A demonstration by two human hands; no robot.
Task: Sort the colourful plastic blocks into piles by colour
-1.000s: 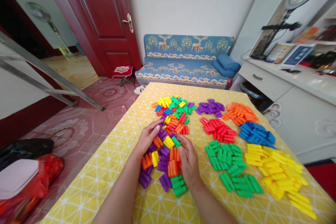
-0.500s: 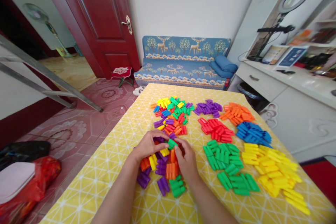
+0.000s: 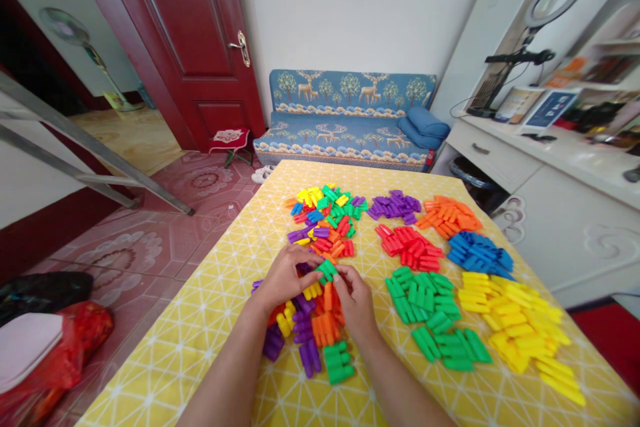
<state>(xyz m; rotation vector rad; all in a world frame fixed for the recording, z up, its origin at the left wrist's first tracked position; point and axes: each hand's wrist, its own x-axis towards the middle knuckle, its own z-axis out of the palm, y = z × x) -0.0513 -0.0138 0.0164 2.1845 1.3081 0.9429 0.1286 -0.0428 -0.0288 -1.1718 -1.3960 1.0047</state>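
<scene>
Between my two hands is a green plastic building block [image 3: 327, 271] made of joined rounded tubes. My left hand [image 3: 289, 278] pinches it from the left with thumb and fingers. From the other side, my right hand [image 3: 357, 299] grips the block's right end. Under and around the hands lies a mixed pile with orange blocks [image 3: 326, 329], purple blocks [image 3: 309, 356] and yellow blocks [image 3: 285, 320], partly hidden by my left hand. A loose green block [image 3: 339, 363] lies at the pile's near edge. Beyond the hands spreads another mixed heap [image 3: 327, 215].
Single-colour heaps lie on the right: purple [image 3: 395, 205], orange [image 3: 450, 215], red [image 3: 411, 248], blue [image 3: 481, 253], green [image 3: 425, 298] and yellow [image 3: 523, 320]. A yellow patterned cloth [image 3: 200, 333] covers the table. A blue sofa [image 3: 345, 123] stands behind, a white cabinet [image 3: 565, 213] to the right.
Both hands keep hold of the green block in nearly the same place. Several purple and yellow blocks beneath my left hand have shifted and turned slightly. The view has moved a little.
</scene>
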